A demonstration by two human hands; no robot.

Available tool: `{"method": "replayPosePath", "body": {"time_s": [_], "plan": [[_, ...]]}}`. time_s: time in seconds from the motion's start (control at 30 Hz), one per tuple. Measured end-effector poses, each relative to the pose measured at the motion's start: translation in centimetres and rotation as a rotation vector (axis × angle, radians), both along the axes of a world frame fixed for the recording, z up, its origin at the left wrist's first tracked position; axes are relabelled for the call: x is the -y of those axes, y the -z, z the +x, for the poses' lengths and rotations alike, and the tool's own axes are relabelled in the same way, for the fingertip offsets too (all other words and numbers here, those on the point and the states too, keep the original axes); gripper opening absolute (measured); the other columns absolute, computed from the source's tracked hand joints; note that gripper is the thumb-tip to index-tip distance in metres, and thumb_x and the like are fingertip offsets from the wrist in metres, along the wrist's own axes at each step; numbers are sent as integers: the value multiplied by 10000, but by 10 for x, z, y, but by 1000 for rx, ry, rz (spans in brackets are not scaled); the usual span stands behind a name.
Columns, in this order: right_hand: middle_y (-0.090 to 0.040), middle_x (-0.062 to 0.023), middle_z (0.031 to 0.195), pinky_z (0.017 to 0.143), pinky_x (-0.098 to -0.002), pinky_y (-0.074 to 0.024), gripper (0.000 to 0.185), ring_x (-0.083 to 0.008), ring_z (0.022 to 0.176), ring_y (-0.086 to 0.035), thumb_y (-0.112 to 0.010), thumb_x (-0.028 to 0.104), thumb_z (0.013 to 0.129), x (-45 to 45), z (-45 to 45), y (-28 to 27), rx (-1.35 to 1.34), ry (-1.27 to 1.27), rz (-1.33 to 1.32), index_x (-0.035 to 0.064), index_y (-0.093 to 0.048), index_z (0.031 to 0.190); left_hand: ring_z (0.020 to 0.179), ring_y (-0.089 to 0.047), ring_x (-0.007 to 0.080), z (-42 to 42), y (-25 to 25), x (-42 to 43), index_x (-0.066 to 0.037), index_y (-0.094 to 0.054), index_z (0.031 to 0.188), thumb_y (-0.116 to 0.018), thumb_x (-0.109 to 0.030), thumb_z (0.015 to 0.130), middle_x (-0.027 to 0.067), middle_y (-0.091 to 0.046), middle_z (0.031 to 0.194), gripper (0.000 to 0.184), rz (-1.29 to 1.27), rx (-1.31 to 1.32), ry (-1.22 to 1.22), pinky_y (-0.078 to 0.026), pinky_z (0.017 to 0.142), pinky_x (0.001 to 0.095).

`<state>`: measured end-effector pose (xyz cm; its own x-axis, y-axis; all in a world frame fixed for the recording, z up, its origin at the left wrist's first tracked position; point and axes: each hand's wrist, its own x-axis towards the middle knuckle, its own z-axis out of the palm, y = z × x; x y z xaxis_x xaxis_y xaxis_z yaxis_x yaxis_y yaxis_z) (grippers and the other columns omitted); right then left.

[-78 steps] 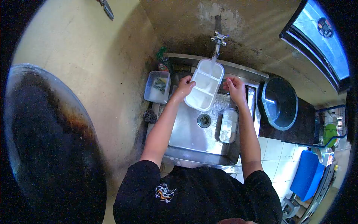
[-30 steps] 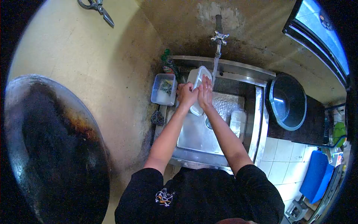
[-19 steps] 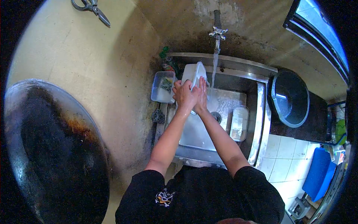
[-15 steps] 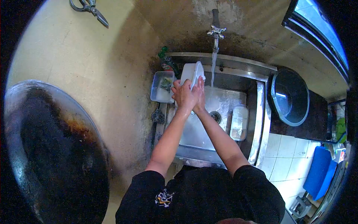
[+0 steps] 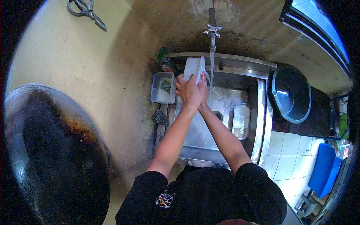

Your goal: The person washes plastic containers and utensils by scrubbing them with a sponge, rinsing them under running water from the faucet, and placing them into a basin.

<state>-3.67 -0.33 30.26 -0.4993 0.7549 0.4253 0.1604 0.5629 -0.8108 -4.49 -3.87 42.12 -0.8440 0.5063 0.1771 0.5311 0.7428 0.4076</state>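
Observation:
A white plastic container is tilted on its side above the left part of the sink, its rim turned toward the running water. My left hand is closed on its near left side, fingers bent over the wall. Pressed against the rim side is my right hand, fingers straight and close together, partly hidden behind the left. Both hands hold the container between them. Water falls from the tap just right of it. In the steel sink, a clear rectangular container lies right of the drain.
Left of the sink stand a clear tub with a sponge, a green-capped bottle and a dark scouring pad. A large blackened pan is at far left, scissors at upper left. A dark basin stands right.
The white container has turned slightly, its rim now seen more edge-on. Both hands have shifted a little with it and stay on it. The whole view has moved slightly.

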Motion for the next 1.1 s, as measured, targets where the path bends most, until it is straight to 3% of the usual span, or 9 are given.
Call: {"method": "replayPosePath", "body": {"time_s": [0.17,0.27,0.4,0.5,0.6,0.77,0.93,1.03,1.1], "plan": [[-166,-211,1416,1059,-413,-203,516,-361,1306,-177,-494,240,824,-5,0,3,290,-58,87,-51,-372,1232,1066,-367,386,-3,2,0,-108,-529,834,-629,-296,726,196,-380,1177,238,-6,36,-4,-347,788,545],[-287,-222,1365,1042,-397,-228,396,-356,1269,-269,-472,232,844,-3,2,12,-90,27,6,-49,-474,1123,1060,-371,380,-2,6,-1,-106,-522,822,-629,-293,731,190,-390,1157,234,-19,59,-6,-351,781,543],[-559,-107,1009,874,-335,-393,337,-256,955,-519,-400,267,912,-20,22,41,-538,219,-602,-20,-541,1018,1038,-385,383,-5,20,-2,-102,-547,862,-624,-263,731,187,-402,1134,222,5,62,30,-352,782,535],[-541,-76,935,753,-399,-428,470,-209,858,-517,-324,475,905,-34,45,55,-489,172,-1295,88,-495,1109,1029,-389,386,-2,35,-5,-102,-574,906,-617,-234,730,191,-405,1140,224,-14,63,45,-347,794,521],[-539,-85,944,769,-485,-408,646,-268,882,-527,-259,631,845,-39,54,87,-481,-368,-1848,108,-415,1191,1047,-383,380,9,57,-5,-120,-585,897,-618,-226,722,195,-387,1190,208,-54,-102,89,-335,807,493],[-503,-181,1174,941,-440,-368,689,-305,1071,-497,-229,610,855,-35,20,100,-590,-344,-1880,70,-369,1260,1100,-340,371,12,87,-5,-158,-604,871,-648,-188,669,150,-343,1238,208,-108,-322,256,-303,844,503],[-511,-180,1154,926,-419,-388,614,-303,1032,-514,-243,531,881,-37,4,112,-685,-472,-1808,47,-429,1209,1117,-321,380,3,105,5,-159,-592,845,-662,-186,651,145,-319,1260,208,-12,-387,288,-266,878,523],[-569,-164,977,825,-421,-447,459,-288,895,-565,-325,426,886,-43,13,70,-678,96,-1986,44,-515,1056,1087,-358,383,3,108,7,-166,-588,845,-614,-231,702,144,-350,1252,159,-25,-395,304,-308,843,508],[-583,-144,908,726,-414,-465,371,-275,802,-574,-358,333,875,-36,7,120,-552,74,-1772,32,-543,989,1073,-356,381,8,105,3,-143,-589,847,-624,-245,682,154,-344,1248,197,64,-288,185,-305,839,493]]}}
